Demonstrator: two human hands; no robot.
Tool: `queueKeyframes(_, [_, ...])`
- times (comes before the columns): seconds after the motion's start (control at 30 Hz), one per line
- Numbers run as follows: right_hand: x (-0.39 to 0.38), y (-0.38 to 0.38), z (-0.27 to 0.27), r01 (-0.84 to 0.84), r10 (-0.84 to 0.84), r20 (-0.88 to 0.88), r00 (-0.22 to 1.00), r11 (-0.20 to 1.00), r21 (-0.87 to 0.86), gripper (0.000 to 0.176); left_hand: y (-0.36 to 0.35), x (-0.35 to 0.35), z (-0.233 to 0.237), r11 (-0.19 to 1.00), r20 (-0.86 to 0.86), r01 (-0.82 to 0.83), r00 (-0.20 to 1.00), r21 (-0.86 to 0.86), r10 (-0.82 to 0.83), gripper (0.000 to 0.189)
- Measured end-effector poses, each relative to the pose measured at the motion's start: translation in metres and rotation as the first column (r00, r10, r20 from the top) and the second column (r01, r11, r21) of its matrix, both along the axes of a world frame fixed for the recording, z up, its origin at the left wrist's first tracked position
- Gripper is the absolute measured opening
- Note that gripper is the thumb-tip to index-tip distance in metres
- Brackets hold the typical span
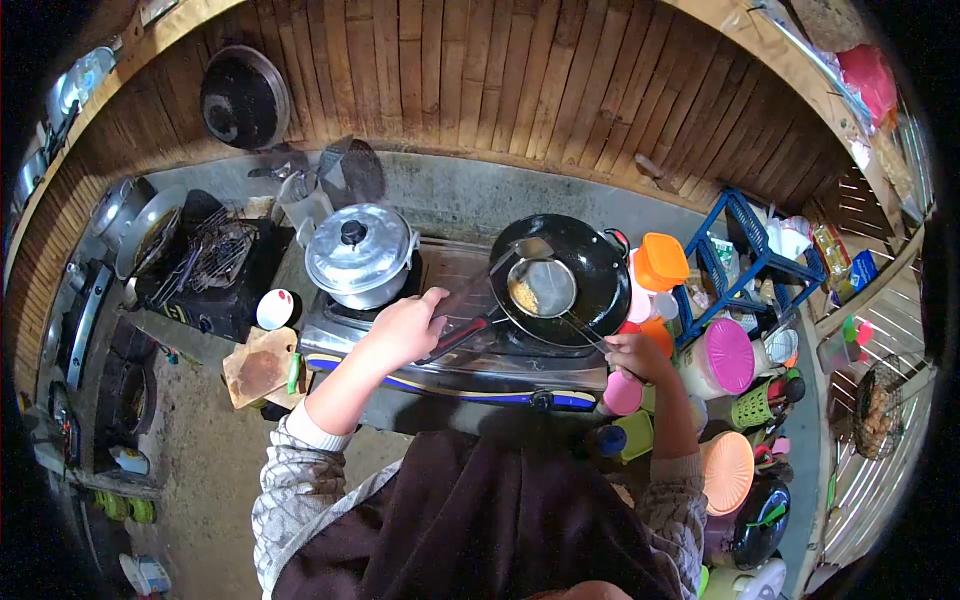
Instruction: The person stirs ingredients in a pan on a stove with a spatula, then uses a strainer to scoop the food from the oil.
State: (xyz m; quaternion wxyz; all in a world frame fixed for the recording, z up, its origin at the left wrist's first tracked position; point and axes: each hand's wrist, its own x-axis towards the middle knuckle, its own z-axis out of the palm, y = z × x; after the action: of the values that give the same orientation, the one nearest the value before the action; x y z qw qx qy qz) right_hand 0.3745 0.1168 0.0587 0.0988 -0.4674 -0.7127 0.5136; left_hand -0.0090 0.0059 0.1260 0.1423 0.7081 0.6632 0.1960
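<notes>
A black wok (600, 270) sits on the right side of the gas stove (460, 375). Over it my right hand (642, 358) grips the handle of a round mesh strainer (550, 288), which has a small heap of yellowish bits at its left side. My left hand (408, 328) is closed around the long handle of a spatula, whose flat metal head (534, 247) is above the wok, just behind the strainer. The wok's own handle (462, 336) points toward my left hand. To the left a lidded silver pot (357, 252) stands on the other burner.
Left of the stove are a wooden cutting board (258, 368), a small white bowl (274, 309) and a black grill stove (212, 275). To the right stand an orange container (661, 262), a pink-lidded jar (729, 356) and a blue rack (738, 262). A pan (243, 98) hangs on the wall.
</notes>
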Motion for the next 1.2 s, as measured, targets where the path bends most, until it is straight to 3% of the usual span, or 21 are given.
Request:
queueKeyframes(0.13, [0.004,0.000,0.026,0.041,-0.049,0.148,0.988,0.997,0.059,0.028,-0.002,-0.001,0.004,1.000,0.012,-0.008,1.000,-0.014,0.008,0.036])
queueKeyframes(0.2, [0.016,0.012,0.020,-0.225,0.072,0.307,0.949,0.838,0.498,0.017,-0.001,-0.001,0.002,0.999,0.045,-0.012,0.999,-0.035,0.013,0.036])
queueKeyframes(0.23, [0.019,0.014,0.018,-0.222,0.069,0.307,0.949,0.838,0.499,0.017,0.000,-0.002,0.000,0.999,0.045,-0.009,0.999,-0.034,0.011,0.036])
queueKeyframes(0.3, [0.026,0.016,0.015,-0.192,-0.088,0.323,0.942,0.649,0.736,0.013,0.002,-0.001,-0.004,0.999,0.053,-0.014,0.998,-0.045,0.017,0.038])
queueKeyframes(0.33, [0.031,0.019,0.011,-0.188,-0.095,0.323,0.942,0.649,0.738,0.013,0.003,0.000,-0.006,0.999,0.053,-0.008,0.999,-0.043,0.010,0.038])
queueKeyframes(0.4, [0.037,0.029,-0.003,-0.096,-0.154,0.200,0.967,0.510,0.855,0.015,0.003,0.000,-0.008,1.000,0.046,-0.002,0.999,-0.022,0.003,0.038])
queueKeyframes(0.43, [0.036,0.032,-0.012,-0.096,-0.155,0.201,0.967,0.508,0.856,0.015,0.004,0.001,-0.008,1.000,0.047,-0.002,0.999,-0.020,0.003,0.038])
queueKeyframes(0.47, [0.033,0.033,-0.022,-0.129,-0.280,0.301,0.911,0.501,0.856,0.016,0.004,0.001,-0.007,0.999,0.057,-0.001,0.998,-0.047,0.004,0.038])
queueKeyframes(0.5, [0.030,0.033,-0.028,-0.161,-0.398,0.391,0.830,0.499,0.851,0.017,0.003,0.001,-0.007,0.997,0.066,-0.001,0.998,-0.075,0.006,0.038])
queueKeyframes(0.53, [0.014,0.023,-0.014,-0.164,-0.395,0.391,0.831,0.498,0.851,0.017,0.003,0.001,-0.008,0.997,0.067,-0.005,0.998,-0.074,0.010,0.038])
queueKeyframes(0.6, [-0.011,0.002,0.010,-0.073,-0.386,0.432,0.815,0.671,0.738,0.019,0.001,0.001,-0.008,0.997,0.077,0.011,0.997,-0.075,-0.006,0.038])
queueKeyframes(0.63, [-0.010,0.005,0.001,-0.078,-0.381,0.433,0.817,0.670,0.738,0.019,0.000,0.001,-0.007,0.997,0.078,0.005,0.997,-0.075,0.001,0.038])
queueKeyframes(0.73, [-0.003,0.011,-0.041,-0.040,-0.291,0.326,0.900,0.687,0.725,0.025,-0.002,-0.001,-0.006,0.994,0.092,-0.008,0.996,-0.111,0.019,0.038])
queueKeyframes(0.8, [-0.002,0.010,-0.055,-0.066,-0.100,0.155,0.983,0.594,0.802,0.038,-0.001,-0.003,-0.011,0.995,0.071,-0.014,0.997,-0.101,0.021,0.039])
queueKeyframes(0.83, [-0.013,0.000,-0.036,-0.095,-0.059,0.204,0.977,0.738,0.668,0.047,-0.001,-0.003,-0.012,0.994,0.070,-0.014,0.997,-0.104,0.021,0.039])
queueKeyframes(0.87, [-0.018,-0.004,-0.032,-0.094,-0.059,0.203,0.977,0.741,0.665,0.047,-0.002,-0.003,-0.013,0.998,0.083,-0.016,0.996,-0.062,0.021,0.038])
queueKeyframes(0.93, [-0.025,-0.011,-0.029,-0.053,-0.008,0.149,0.989,0.915,0.400,0.047,-0.002,-0.003,-0.015,1.000,0.095,-0.015,0.995,-0.023,0.017,0.037])
queueKeyframes(0.97, [-0.027,-0.015,-0.028,0.067,-0.087,0.079,0.993,0.972,0.226,0.044,-0.001,-0.004,-0.017,1.000,0.094,-0.014,0.995,-0.015,0.016,0.037])
queueKeyframes(1.0, [-0.029,-0.018,-0.020,0.069,-0.089,0.079,0.993,0.972,0.226,0.044,-0.001,-0.004,-0.018,1.000,0.093,-0.014,0.996,-0.006,0.014,0.037])
queueKeyframes(1.07, [-0.033,-0.018,-0.001,0.066,-0.065,0.053,0.996,0.998,-0.012,0.039,-0.001,-0.003,-0.012,0.999,0.092,-0.005,0.996,-0.036,0.008,0.038])
queueKeyframes(1.2, [-0.021,-0.014,0.005,0.110,-0.110,0.018,0.994,0.993,-0.044,0.033,-0.001,-0.001,-0.009,0.998,0.105,0.000,0.994,-0.055,0.006,0.038])
